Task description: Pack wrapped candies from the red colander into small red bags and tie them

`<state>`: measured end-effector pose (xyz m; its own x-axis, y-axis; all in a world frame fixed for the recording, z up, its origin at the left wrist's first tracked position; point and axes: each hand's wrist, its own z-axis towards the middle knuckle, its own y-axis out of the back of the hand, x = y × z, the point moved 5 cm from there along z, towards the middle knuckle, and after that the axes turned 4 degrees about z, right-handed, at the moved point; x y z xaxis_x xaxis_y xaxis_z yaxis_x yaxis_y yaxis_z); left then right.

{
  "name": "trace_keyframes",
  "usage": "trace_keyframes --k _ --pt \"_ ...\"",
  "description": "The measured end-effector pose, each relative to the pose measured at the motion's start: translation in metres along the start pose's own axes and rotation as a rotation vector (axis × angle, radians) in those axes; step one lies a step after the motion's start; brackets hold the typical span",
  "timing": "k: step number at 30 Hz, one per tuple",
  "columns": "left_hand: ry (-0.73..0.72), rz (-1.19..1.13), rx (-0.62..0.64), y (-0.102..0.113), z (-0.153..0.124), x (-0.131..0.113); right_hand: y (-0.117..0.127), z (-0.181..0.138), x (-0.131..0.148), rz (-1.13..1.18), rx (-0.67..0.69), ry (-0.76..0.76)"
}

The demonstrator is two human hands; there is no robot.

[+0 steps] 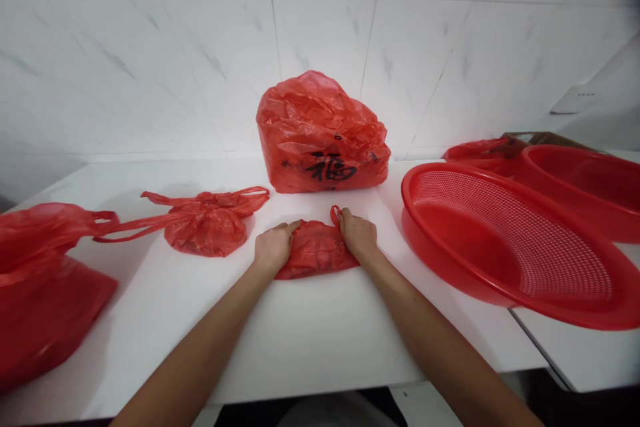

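Observation:
A small red plastic bag lies on the white table in front of me, with something inside that I cannot make out. My left hand is closed on the bag's upper left corner. At the upper right corner my right hand grips the bag, and a handle loop stands up beside its fingers. Just behind stands a larger, bulging red plastic bag printed with a black character. To the left sits a knotted red bag with its handles splayed out.
Another full red bag stands at the far left edge. On the right, a big red plastic basket with perforated walls covers much of the white table. Behind it are a second red basin and more red plastic. A tiled wall closes off the back.

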<state>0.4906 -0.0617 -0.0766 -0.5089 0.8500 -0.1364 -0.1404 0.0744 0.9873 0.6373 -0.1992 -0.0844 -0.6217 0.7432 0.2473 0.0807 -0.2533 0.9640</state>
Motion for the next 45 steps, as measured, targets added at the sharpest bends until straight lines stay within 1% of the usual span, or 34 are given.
trace_keyframes --k 6,10,14,18,20,22,25,26,28,30,31,32,34,37,38,40,42,43,44,45 --pt "-0.019 -0.016 0.009 0.000 -0.001 -0.001 0.000 -0.002 0.000 0.011 -0.007 -0.003" --pt "-0.019 -0.095 0.009 -0.001 -0.002 0.001 -0.001 -0.002 -0.002 0.079 -0.013 -0.002" --pt "0.016 -0.261 0.009 -0.006 -0.001 0.007 -0.004 -0.002 -0.006 0.213 -0.015 -0.012" --pt "0.088 -0.553 -0.001 -0.008 -0.003 0.011 -0.004 -0.002 -0.014 0.426 -0.044 -0.064" --pt "0.130 -0.761 -0.008 -0.002 -0.007 0.011 0.000 -0.003 -0.017 0.569 -0.083 -0.100" --pt "0.158 -1.001 0.001 0.009 -0.011 0.007 0.009 -0.004 -0.016 0.746 -0.122 -0.110" --pt "0.154 -1.303 0.021 0.033 -0.021 -0.001 0.028 -0.009 -0.007 1.002 -0.134 -0.047" --pt "0.144 -1.382 0.038 0.040 -0.025 -0.004 0.033 -0.011 -0.004 1.133 -0.109 -0.024" --pt "0.179 -1.604 0.084 0.048 -0.032 -0.007 0.040 -0.018 0.003 1.499 0.015 -0.001" --pt "0.267 -1.841 0.113 0.046 -0.038 -0.007 0.046 -0.026 0.009 1.893 0.189 0.012" --pt "0.316 -1.930 0.104 0.043 -0.040 -0.004 0.048 -0.029 0.012 2.027 0.263 0.016" --pt "0.359 -1.979 0.082 0.040 -0.043 -0.001 0.051 -0.032 0.012 2.092 0.299 0.015" --pt "0.412 -1.971 -0.005 0.033 -0.049 0.010 0.055 -0.033 0.010 2.121 0.274 -0.026" --pt "0.497 -1.929 -0.144 0.024 -0.060 0.029 0.057 -0.032 0.006 2.046 0.156 -0.124" --pt "0.518 -1.918 -0.171 0.022 -0.063 0.034 0.057 -0.032 0.005 2.020 0.130 -0.137" --pt "0.533 -1.854 -0.150 0.021 -0.067 0.041 0.057 -0.031 0.005 1.984 0.094 -0.136" --pt "0.479 -1.618 -0.147 0.030 -0.068 0.046 0.058 -0.032 0.004 1.948 0.069 -0.099" --pt "0.442 -1.463 -0.187 0.038 -0.067 0.047 0.058 -0.032 0.004 1.930 0.065 -0.077" --pt "0.413 -1.322 -0.256 0.048 -0.066 0.047 0.058 -0.033 0.004 1.913 0.068 -0.052" --pt "0.373 -1.192 -0.352 0.059 -0.066 0.044 0.059 -0.034 0.004 1.902 0.080 -0.025"
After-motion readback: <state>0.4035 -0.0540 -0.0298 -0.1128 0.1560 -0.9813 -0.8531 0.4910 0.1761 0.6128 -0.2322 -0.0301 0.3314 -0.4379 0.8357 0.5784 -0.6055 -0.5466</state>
